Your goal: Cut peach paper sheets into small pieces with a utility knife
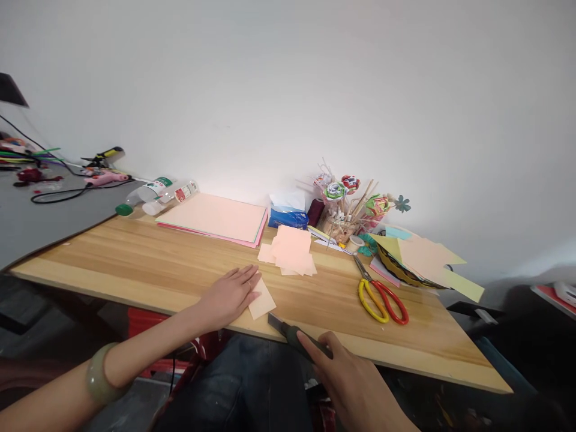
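Note:
My left hand (231, 294) lies flat near the table's front edge, fingers stretched out, pressing on a small pale peach piece of paper (262, 303). Part of that paper is hidden under the fingers. In my right hand (344, 372) is a utility knife (297, 341) with a dark green handle. Its blade points up and left, close to the paper's lower right corner; I cannot tell whether they touch. Just beyond, a loose pile of small pink paper squares (292, 249) rests on the wooden table (135, 264).
Scissors (375, 294) with yellow and red handles lie at right. Large coloured sheets (213, 216), two plastic bottles (157, 195) and a tissue pack (288, 216) are along the wall. Paper flowers (344, 192) and a basket of paper scraps (418, 258) stand back right.

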The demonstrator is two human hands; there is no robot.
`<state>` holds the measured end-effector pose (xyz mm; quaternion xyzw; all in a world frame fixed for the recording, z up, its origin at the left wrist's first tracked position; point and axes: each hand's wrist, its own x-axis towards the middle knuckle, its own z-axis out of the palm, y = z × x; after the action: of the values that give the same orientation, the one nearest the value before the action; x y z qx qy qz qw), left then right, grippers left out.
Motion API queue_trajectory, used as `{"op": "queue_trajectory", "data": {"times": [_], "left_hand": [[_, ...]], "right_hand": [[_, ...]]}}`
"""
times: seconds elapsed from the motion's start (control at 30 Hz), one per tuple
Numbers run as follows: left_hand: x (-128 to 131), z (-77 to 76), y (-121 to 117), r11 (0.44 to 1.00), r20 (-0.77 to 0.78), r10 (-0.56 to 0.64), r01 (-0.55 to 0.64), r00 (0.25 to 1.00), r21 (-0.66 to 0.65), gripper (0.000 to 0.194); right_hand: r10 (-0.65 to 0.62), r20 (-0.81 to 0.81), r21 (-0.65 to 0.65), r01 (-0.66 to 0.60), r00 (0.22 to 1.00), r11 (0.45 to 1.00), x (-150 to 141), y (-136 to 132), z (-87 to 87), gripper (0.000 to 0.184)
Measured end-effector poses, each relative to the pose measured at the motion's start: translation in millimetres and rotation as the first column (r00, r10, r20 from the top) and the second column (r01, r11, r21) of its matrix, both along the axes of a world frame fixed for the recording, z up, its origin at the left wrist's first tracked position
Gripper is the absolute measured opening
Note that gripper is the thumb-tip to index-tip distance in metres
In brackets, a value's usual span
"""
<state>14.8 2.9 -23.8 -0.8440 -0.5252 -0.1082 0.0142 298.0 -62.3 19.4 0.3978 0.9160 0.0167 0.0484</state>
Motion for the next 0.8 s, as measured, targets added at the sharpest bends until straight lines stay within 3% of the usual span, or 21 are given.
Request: {"op": "queue_trajectory", "data": {"times": [0.47,0.8], "left_hand": [[2,10.5,-5,0.999,-0.011,-0.009,0.008,1.0,-0.049,0.054],[-2,3.1,-1,0.997,-0.024,-0.025,0.023,0.999,-0.068,0.053]], "right_hand": [[-0.085,0.017,0.032,0.085,0.996,0.996,-12,8,8.6,0.049],[-0.089,0.025,0.012,0.089,0.996,0.996,-12,13,8.9,0.05]]}}
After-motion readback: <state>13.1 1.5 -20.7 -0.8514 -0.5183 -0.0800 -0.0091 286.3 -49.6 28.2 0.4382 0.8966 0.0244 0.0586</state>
